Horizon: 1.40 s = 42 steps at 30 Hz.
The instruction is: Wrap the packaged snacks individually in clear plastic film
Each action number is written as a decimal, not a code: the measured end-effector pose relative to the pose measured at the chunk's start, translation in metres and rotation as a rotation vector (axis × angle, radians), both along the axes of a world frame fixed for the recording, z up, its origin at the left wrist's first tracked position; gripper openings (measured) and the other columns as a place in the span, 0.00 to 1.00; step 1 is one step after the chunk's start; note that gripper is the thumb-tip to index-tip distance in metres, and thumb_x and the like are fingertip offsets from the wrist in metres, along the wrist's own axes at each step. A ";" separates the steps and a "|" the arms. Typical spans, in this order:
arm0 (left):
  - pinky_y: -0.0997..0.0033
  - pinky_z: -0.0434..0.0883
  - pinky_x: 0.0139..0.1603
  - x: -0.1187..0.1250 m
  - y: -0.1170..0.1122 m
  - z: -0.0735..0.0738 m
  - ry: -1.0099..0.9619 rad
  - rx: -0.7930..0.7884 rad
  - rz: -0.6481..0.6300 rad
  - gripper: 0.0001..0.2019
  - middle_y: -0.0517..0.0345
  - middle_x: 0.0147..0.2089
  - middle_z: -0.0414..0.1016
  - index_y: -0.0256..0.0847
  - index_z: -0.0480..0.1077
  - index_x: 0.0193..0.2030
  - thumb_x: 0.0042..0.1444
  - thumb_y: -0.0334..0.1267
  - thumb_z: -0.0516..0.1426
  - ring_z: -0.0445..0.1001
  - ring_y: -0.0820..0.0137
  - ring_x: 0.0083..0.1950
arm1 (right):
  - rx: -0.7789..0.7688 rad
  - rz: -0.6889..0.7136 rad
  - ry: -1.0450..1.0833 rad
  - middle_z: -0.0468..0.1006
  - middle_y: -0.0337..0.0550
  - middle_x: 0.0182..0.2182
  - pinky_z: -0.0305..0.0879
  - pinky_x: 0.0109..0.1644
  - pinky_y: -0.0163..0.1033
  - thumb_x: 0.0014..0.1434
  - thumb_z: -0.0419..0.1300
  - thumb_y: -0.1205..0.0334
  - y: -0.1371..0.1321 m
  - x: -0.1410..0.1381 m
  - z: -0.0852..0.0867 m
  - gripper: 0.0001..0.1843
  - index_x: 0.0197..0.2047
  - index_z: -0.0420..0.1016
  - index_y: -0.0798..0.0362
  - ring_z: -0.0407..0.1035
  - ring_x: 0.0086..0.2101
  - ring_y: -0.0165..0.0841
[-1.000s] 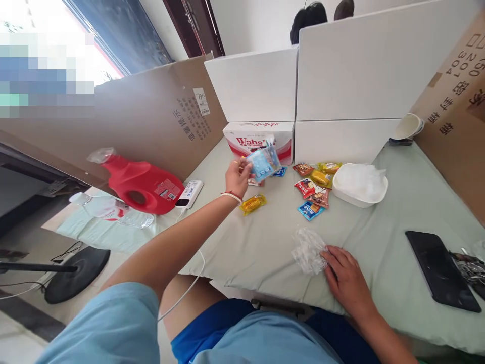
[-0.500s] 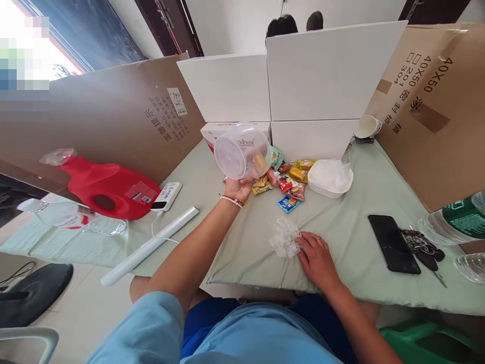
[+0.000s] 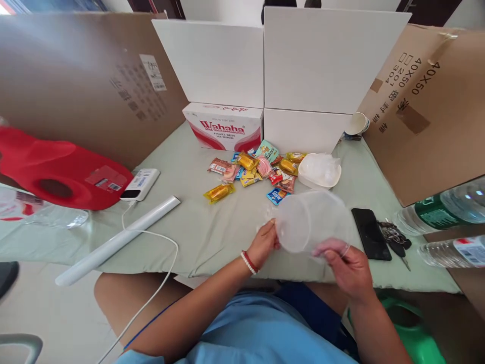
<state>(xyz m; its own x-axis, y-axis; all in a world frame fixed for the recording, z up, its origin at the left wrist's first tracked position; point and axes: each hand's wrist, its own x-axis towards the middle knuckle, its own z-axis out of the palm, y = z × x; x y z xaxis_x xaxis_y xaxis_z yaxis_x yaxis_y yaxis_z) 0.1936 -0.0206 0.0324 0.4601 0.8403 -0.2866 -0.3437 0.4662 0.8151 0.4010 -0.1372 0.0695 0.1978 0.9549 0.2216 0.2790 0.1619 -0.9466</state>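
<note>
A translucent plastic tub [image 3: 308,222] is tilted on its side above the front of the table, between my two hands. My left hand [image 3: 266,241] pinches the left side of the tub near its base. Fingers of my right hand [image 3: 346,263] grip the tub's lower right rim, partly seen through the plastic. A clump of clear crumpled plastic [image 3: 266,215] shows in part behind the tub. Wrapped snacks lie in a pile beyond, among them a yellow-wrapped cake [image 3: 220,193], a blue packet [image 3: 277,196] and a green packet [image 3: 267,150].
A white bowl [image 3: 320,171] with clear plastic in it stands right of the snacks. At right lie a phone [image 3: 369,234], keys [image 3: 394,237] and bottles [image 3: 450,207]. A red jug [image 3: 64,172], power strip [image 3: 141,183] and white tube [image 3: 121,237] are left; a Wahaha box [image 3: 227,129] stands behind.
The tub has come from over the snacks toward me and right; more snacks now lie on the table. My right hand has left the crumpled plastic and taken the tub's rim.
</note>
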 end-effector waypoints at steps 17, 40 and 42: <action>0.43 0.66 0.72 -0.093 -0.025 -0.059 1.060 1.267 -0.046 0.25 0.40 0.76 0.60 0.45 0.65 0.71 0.68 0.42 0.57 0.65 0.52 0.73 | -0.448 -0.570 -1.018 0.77 0.63 0.44 0.53 0.53 0.53 0.51 0.59 0.76 0.217 0.227 0.023 0.15 0.41 0.81 0.59 0.62 0.51 0.47; 0.72 0.68 0.36 -0.099 0.000 -0.042 0.231 0.307 0.385 0.10 0.57 0.36 0.80 0.41 0.81 0.38 0.54 0.45 0.67 0.72 0.72 0.34 | -0.495 0.087 0.268 0.73 0.37 0.25 0.60 0.31 0.35 0.49 0.73 0.39 0.069 -0.042 -0.044 0.24 0.34 0.78 0.52 0.61 0.25 0.28; 0.76 0.62 0.28 -0.114 -0.006 -0.043 0.181 0.198 0.349 0.13 0.62 0.27 0.74 0.40 0.79 0.40 0.55 0.46 0.68 0.66 0.75 0.27 | -0.470 -0.001 0.167 0.74 0.38 0.26 0.60 0.31 0.36 0.51 0.70 0.37 0.076 -0.015 -0.041 0.25 0.36 0.78 0.53 0.60 0.25 0.29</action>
<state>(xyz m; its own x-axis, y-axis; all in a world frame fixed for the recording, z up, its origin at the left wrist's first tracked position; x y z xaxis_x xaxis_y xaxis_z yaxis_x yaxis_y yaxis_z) 0.0800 -0.0271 -0.0110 0.0961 0.9833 -0.1546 -0.2960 0.1765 0.9387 0.3859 -0.0609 0.0290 0.1944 0.9438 -0.2674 0.1177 -0.2931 -0.9488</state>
